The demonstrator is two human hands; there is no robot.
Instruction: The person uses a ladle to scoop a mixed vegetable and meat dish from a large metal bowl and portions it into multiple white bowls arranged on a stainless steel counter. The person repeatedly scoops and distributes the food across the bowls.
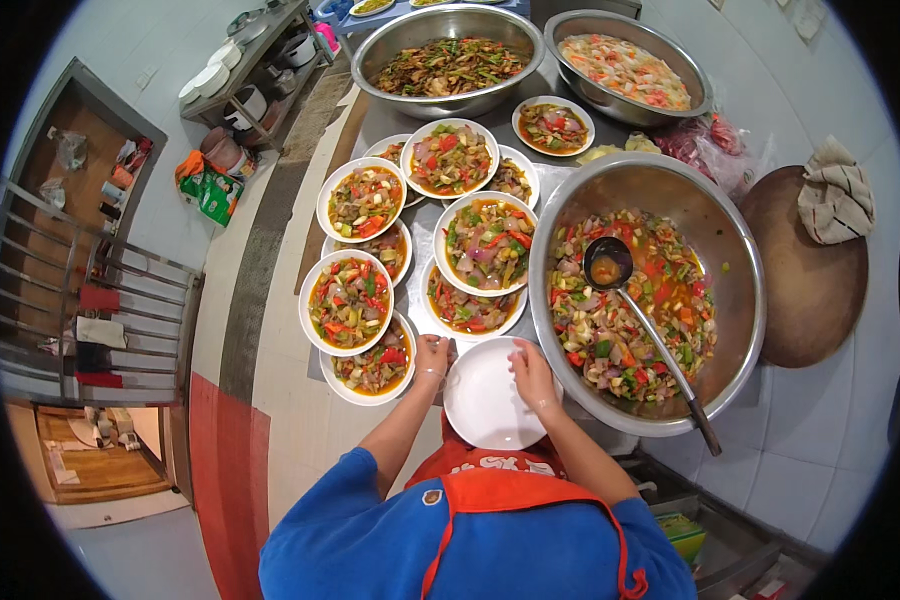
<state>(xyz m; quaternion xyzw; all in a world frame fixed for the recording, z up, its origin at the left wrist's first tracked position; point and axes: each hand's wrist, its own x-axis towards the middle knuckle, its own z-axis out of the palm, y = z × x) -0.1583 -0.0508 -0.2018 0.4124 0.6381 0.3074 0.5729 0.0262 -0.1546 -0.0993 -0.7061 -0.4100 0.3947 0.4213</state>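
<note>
A bare white plate (487, 394) lies before me at the front of the steel table, partly over my red apron. My right hand (534, 379) is over its right rim; whether it grips the plate is unclear. My left hand (431, 358) is at the plate's upper left, near a filled plate (367, 364), and holds nothing visible. Several plates of chopped vegetables in sauce, such as the plate (487, 244), are stacked overlapping beyond my hands. To the right, a large steel basin (727, 300) contains the same food, with a ladle (656, 337) resting in it, its handle over the rim.
Two more steel basins, a left one (450, 97) and a right one (622, 109), stand at the back with other food. A lone filled plate (553, 126) sits before them. A round wooden board (802, 292) with a cloth (836, 191) leans at the right wall.
</note>
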